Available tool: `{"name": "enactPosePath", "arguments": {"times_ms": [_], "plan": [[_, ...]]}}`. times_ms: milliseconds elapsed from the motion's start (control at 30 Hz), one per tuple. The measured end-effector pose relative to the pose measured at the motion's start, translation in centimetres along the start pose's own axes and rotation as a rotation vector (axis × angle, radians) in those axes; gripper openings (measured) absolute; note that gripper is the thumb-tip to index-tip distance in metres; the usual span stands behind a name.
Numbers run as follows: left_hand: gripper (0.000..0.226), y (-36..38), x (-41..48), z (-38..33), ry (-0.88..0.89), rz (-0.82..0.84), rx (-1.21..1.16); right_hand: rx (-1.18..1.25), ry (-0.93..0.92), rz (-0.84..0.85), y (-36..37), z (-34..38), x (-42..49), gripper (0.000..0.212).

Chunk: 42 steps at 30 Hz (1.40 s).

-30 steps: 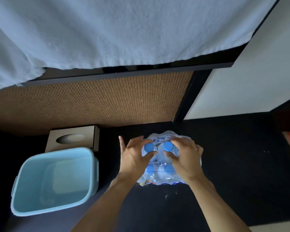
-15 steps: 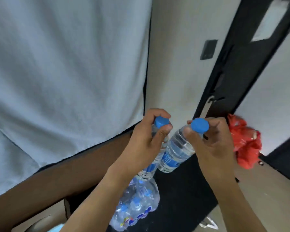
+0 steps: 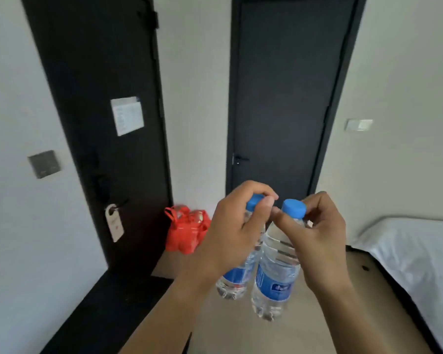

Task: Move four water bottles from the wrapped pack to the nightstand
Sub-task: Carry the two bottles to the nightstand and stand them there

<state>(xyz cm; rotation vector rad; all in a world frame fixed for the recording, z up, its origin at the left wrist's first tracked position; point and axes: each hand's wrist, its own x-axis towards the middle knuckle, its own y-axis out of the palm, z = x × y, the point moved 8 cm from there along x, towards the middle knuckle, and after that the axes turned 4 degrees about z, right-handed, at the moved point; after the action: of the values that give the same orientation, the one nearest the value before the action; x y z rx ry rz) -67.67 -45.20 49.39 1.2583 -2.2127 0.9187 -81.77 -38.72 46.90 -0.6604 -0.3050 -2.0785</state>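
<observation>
I hold two clear water bottles with blue caps and blue labels, hanging upright in the air side by side. My left hand grips the left bottle by its neck just under the cap. My right hand pinches the right bottle at its neck the same way. The two hands nearly touch at the fingertips. The wrapped pack and the nightstand are out of view.
Two dark doors stand ahead, one at the left with a hanging tag, one in the middle. A red plastic bag lies on the floor between them. A bed with white sheets fills the right side.
Both hands lifted a bottle each out of the pack on the floor. My view swung up and right, from the pack and bed edge to the doors and room.
</observation>
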Motion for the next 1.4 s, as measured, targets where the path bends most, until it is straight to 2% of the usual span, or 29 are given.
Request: {"name": "enactPosePath", "arguments": {"times_ms": [233, 400, 467, 567, 833, 1000, 1200, 1300, 1400], "plan": [[0.013, 27.9, 8.4, -4.6, 0.082, 0.245, -0.28, -0.233, 0.058, -0.335, -28.1, -2.5, 1.5, 0.037], [0.011, 46.6, 11.8, -7.2, 0.126, 0.43, -0.427, -0.357, 0.128, -0.587, -45.5, -4.9, -0.3, 0.037], [0.008, 53.7, 13.1, -7.6, 0.089, 0.486, -0.507, -0.413, 0.154, -0.686, -51.5, -6.0, -1.3, 0.034], [0.015, 64.2, 15.0, -8.7, 0.042, 0.57, -0.619, -0.53, 0.171, -0.803, -60.4, -7.3, -2.4, 0.031], [0.026, 89.0, 19.7, -15.8, 0.148, 0.821, -0.722, -0.795, 0.174, -1.134, -80.1, -6.8, -4.1, 0.027], [0.025, 102.5, 20.1, -21.5, 0.171, 0.967, -0.814, -0.953, 0.188, -1.292, -90.4, -5.2, -5.4, 0.024], [0.032, 117.0, 18.2, -28.6, 0.221, 1.069, -0.872, -0.984, 0.224, -1.42, -103.8, -4.5, -9.1, 0.022], [0.031, 125.0, 16.7, -33.3, 0.241, 1.117, -0.884, -0.984, 0.235, -1.44, -112.5, -4.2, -11.2, 0.022], [0.02, 132.6, 16.1, -38.7, 0.252, 1.133, -0.88, -0.974, 0.242, -1.416, -121.8, -3.2, -12.8, 0.023]]}}
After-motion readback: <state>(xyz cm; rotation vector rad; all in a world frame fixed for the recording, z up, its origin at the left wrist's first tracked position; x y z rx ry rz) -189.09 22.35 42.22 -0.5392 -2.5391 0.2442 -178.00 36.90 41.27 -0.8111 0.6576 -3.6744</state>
